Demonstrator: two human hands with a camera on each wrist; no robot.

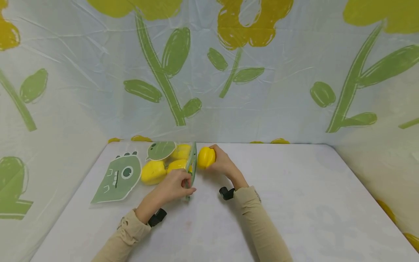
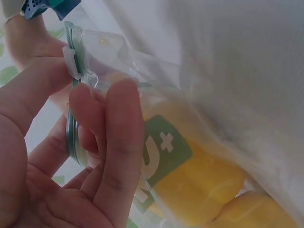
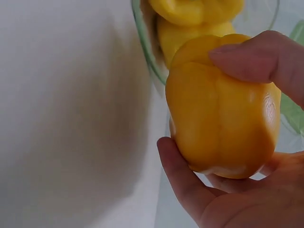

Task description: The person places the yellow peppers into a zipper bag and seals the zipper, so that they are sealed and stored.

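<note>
white table [image 1: 294,203] | flower-print backdrop sheet [image 1: 278,91] behind and beside

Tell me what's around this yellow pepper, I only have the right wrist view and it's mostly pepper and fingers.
Observer: The head view shows the right hand holding the yellow pepper just outside the mouth of a clear zip bag lying on the white table.
Operator: Is anything holding that bag?
Observer: Yes. The left hand pinches the bag's green rim; the left wrist view shows its fingers curled on the zip strip.
Operator: How full is the bag?
Observer: About three yellow peppers lie inside, seen through the plastic.
Operator: Any markings on it?
Observer: A green dinosaur print covers the bag's far end, away from the opening.
</note>
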